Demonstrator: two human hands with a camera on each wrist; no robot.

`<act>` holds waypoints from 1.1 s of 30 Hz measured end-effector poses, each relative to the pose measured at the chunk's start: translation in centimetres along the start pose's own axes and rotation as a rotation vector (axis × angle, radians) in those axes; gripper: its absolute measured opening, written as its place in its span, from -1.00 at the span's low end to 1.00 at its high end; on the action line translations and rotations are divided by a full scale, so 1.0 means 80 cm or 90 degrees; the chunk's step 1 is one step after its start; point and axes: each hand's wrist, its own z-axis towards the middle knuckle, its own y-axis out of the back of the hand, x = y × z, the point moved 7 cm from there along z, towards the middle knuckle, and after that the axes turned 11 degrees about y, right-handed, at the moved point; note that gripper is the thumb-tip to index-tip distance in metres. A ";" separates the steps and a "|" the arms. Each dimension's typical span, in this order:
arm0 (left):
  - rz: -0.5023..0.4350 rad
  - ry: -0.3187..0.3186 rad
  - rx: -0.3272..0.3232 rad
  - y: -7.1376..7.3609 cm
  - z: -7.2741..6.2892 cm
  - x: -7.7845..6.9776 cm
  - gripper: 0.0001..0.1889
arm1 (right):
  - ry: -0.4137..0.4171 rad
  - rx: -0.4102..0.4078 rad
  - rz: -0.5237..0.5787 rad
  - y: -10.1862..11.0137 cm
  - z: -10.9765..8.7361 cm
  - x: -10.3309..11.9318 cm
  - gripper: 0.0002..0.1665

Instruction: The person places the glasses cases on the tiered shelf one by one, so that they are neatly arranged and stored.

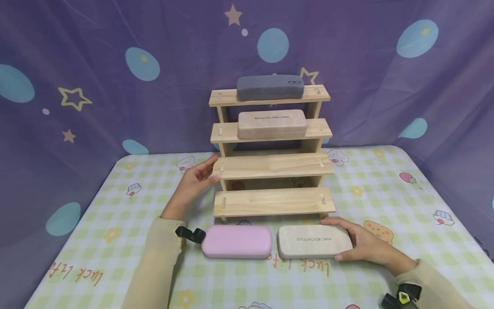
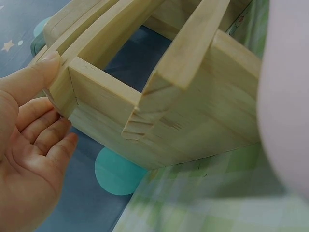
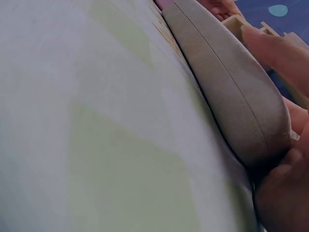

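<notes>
My left hand (image 1: 197,180) holds the left end of a board on the wooden step shelf (image 1: 274,165). In the left wrist view its thumb lies on the board's end, with the other fingers bent below. My right hand (image 1: 364,242) spans the right end of a pale grey glasses case (image 1: 314,242) lettered "REFUELING FOR CHINA", thumb at the front and fingers at the back. That case lies on the table before the shelf. Close to its left lies a pink glasses case (image 1: 237,242). The right wrist view shows the grey case's (image 3: 227,82) side seam.
A dark blue-grey glasses case (image 1: 270,88) sits on the top board, and a beige-pink glasses case (image 1: 272,124) on the second. The two lower boards are bare. Under everything is a checked tablecloth (image 1: 127,240); a purple curtain (image 1: 185,86) hangs behind.
</notes>
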 end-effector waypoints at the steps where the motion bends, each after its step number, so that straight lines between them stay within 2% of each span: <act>1: 0.000 0.000 0.001 0.000 0.000 0.000 -0.37 | -0.007 -0.003 -0.014 0.000 0.000 -0.002 -0.11; 11: 0.010 0.008 -0.002 0.002 0.001 0.001 -0.36 | -0.079 -0.041 -0.217 0.010 -0.001 -0.009 0.03; 17: 0.008 0.009 -0.004 0.002 0.001 0.000 -0.36 | -0.074 -0.033 -0.338 0.010 0.000 -0.005 0.08; 23: 0.004 0.002 0.005 0.000 0.002 0.000 -0.36 | -0.091 -0.041 -0.363 0.011 -0.002 -0.006 0.09; 33: 0.013 0.007 0.000 0.001 0.003 0.004 -0.37 | -0.087 -0.061 -0.332 0.014 -0.003 -0.007 0.03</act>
